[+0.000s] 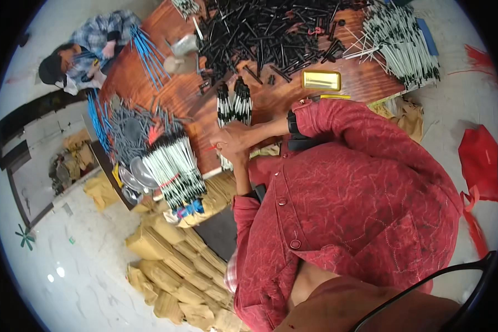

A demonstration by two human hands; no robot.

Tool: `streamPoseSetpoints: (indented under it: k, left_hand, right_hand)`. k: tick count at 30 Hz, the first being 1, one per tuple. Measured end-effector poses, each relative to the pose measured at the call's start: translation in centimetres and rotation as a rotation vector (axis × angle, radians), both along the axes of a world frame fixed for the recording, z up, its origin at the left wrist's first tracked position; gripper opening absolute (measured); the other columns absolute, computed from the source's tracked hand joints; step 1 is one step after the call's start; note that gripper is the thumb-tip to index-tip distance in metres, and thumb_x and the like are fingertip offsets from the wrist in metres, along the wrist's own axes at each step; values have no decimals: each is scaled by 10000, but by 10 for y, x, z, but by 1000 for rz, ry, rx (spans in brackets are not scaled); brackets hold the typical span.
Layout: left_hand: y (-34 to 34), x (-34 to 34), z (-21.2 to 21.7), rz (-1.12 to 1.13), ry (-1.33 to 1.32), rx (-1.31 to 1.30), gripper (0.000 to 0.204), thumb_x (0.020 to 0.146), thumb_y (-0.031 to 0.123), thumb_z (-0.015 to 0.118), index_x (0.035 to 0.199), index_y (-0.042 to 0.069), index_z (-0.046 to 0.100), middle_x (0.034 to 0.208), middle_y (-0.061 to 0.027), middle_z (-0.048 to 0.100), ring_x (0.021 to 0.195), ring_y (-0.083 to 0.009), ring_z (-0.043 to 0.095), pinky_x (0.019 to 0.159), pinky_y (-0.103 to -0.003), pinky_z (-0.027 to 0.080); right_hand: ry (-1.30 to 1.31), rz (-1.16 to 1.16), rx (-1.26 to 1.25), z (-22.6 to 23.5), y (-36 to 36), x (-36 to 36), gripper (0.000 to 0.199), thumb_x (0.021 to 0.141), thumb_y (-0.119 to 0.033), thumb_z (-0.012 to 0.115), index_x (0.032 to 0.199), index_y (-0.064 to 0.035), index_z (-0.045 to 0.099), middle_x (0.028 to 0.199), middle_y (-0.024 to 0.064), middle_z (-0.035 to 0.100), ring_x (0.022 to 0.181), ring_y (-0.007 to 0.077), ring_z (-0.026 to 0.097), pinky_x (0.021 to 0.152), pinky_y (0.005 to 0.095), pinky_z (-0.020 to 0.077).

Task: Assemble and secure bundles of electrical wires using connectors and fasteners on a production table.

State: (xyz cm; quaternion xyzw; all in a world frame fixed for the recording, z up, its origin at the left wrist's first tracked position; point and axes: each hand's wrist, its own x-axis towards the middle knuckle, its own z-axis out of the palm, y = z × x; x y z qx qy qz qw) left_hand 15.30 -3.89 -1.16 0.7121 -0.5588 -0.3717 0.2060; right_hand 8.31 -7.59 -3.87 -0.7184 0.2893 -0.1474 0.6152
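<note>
My right hand [239, 134] and my left hand [230, 148] meet at the table's near edge, around a bundle of thin white rods with black ends [234, 104]. The rods stick out beyond my fingers in two clumps, and a few white ends show below my hands. Both hands are closed on the bundle, with the fingers overlapping and partly hidden. A thin red band [211, 148] shows beside my left fingers. Left of my hands lies a larger stack of similar white rods [171, 166], bound with a red band.
A heap of black tube-like parts [265, 39] covers the table's far middle. More white rods [401, 47] lie at far right, near a yellow tray [321, 80]. Grey parts [130, 124] and blue rods [148, 55] lie left. Another person [88, 50] sits far left. Brown packets [171, 260] cover the floor.
</note>
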Motion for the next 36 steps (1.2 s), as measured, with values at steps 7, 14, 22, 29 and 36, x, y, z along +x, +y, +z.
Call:
streamPoseSetpoints:
  k: [7,14,22,29,36]
  left_hand:
    - [24,42,-44,1,-770,-613,572,991,257,412,1526,74,327,1319,-79,541,1181,-221,525,1022,-362,380]
    - [12,27,-68,211,397,-440,461,929,216,449,1360,66,510,1280,-126,559,1184,-300,506,1078,-396,334]
    - [-22,32,-49,-309,-609,-342,487,1018,311,421,1427,48,444,1346,-122,570,1185,-310,551,1044,-421,387]
    - [-34,124,-56,-616,-525,-309,575,672,440,815,1076,71,638,967,-129,690,830,-347,657,737,-418,529]
    - [-46,41,21,-420,-364,20,632,613,491,844,1057,79,661,983,-142,706,905,-354,683,734,-441,543]
  right_hand:
    - [4,-517,-269,43,39,33,197,897,-200,533,1073,-110,537,1002,160,616,819,311,624,693,431,485]
    - [19,-749,-413,52,37,13,125,848,-167,542,881,-79,623,814,168,659,680,341,636,599,459,472]
    - [-89,-594,-207,43,4,-15,118,858,-170,537,891,-94,621,800,178,650,706,362,641,589,480,472]
    - [-223,-465,-177,63,-34,-12,128,859,-167,552,950,-105,616,781,165,640,723,366,643,595,481,477]
    - [-45,-646,-366,43,-43,-37,149,877,-215,576,1014,-157,589,669,140,618,636,370,638,521,502,453]
